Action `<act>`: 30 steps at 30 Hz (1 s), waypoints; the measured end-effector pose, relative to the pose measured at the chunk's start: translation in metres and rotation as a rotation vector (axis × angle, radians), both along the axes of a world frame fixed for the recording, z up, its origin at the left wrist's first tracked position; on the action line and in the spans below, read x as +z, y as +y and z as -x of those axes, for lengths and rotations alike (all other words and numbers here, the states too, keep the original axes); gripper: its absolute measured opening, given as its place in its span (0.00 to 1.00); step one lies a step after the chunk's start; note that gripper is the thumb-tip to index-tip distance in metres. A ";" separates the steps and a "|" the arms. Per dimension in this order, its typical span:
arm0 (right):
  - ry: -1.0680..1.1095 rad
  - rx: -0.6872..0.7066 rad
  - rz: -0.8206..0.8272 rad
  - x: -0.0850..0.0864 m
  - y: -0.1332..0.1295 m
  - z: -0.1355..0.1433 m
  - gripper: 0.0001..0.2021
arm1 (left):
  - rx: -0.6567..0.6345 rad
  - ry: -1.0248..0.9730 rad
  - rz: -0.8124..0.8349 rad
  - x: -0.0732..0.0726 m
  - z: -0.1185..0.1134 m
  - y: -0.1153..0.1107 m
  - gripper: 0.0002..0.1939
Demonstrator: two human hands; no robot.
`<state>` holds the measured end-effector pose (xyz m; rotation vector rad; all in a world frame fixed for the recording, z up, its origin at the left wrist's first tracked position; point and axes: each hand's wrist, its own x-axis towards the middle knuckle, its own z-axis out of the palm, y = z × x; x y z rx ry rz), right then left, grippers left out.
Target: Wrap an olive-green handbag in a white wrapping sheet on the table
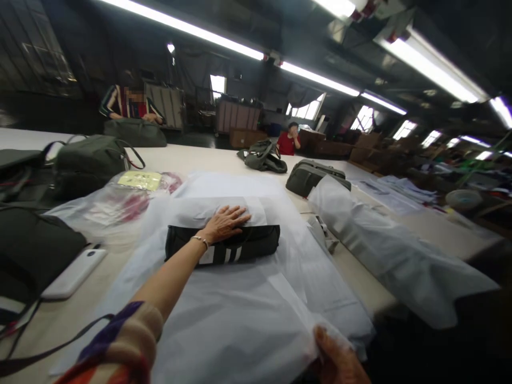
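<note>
A dark bag with white stripes lies across a stack of white translucent plastic sheets or bags in the middle of the table. White wrapping covers its far part. My left hand rests flat on that wrapping, fingers spread, with a bracelet at the wrist. At the lower right, my right hand pinches the near right edge of the white plastic between thumb and fingers; part of the hand is cut off by the frame.
Dark green bags and a white phone-like object sit at left, beside a clear bag with a yellow label. A plastic-wrapped item lies right. Two people are across the table.
</note>
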<state>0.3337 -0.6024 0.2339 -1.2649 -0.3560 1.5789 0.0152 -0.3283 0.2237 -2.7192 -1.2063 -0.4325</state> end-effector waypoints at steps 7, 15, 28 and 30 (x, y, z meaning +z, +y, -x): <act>0.047 0.062 -0.427 0.074 0.124 0.056 0.14 | 0.006 -0.090 0.042 -0.002 -0.002 -0.011 0.33; 0.075 0.004 -0.372 0.090 0.281 0.107 0.12 | -0.060 -0.381 0.299 0.009 0.007 -0.006 0.20; 0.051 0.161 -0.134 0.006 0.385 0.114 0.07 | 0.182 -1.062 0.782 0.030 0.107 -0.058 0.23; 0.059 0.153 -0.092 0.003 0.388 0.111 0.04 | 0.410 -1.013 0.699 0.019 0.154 -0.104 0.20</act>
